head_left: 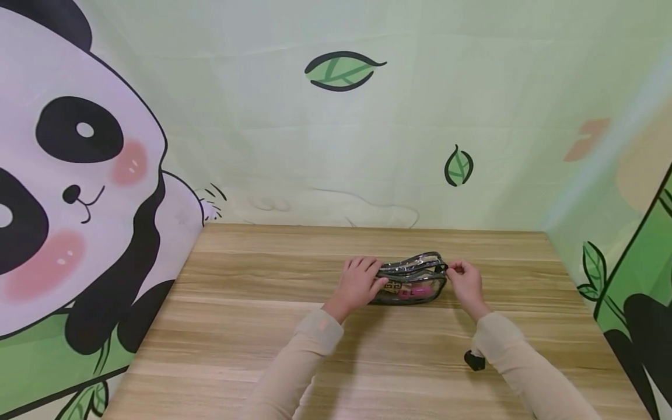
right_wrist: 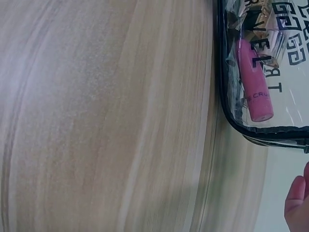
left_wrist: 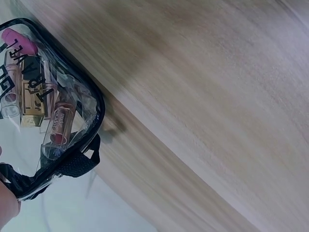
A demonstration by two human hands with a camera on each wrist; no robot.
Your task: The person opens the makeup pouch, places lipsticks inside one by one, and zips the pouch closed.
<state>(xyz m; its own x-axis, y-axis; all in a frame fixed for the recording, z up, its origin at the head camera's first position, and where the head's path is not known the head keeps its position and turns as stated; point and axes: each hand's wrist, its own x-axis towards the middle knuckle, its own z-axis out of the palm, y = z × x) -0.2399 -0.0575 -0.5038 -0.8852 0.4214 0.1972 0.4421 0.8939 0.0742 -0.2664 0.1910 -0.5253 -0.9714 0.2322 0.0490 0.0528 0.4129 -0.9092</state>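
A clear cosmetic bag (head_left: 438, 286) with black trim stands upright on the wooden table. My left hand (head_left: 359, 283) grips its left end, fingers over the top and thumb on the near face. At the right end of the top zipper, my right hand (head_left: 467, 286) pinches the zipper pull, which the fingers mostly hide. Through the clear wall show a pink tube (right_wrist: 256, 87), a lip gloss tube (left_wrist: 59, 125) and a black and gold box (left_wrist: 33, 104). A black strap loop (left_wrist: 79, 164) sticks out from the end in the left wrist view.
The wooden table (head_left: 236, 326) runs back to a pale green wall cloth (head_left: 262, 116) printed with a panda and leaves. A small black object (head_left: 475, 360) shows beside the right sleeve.
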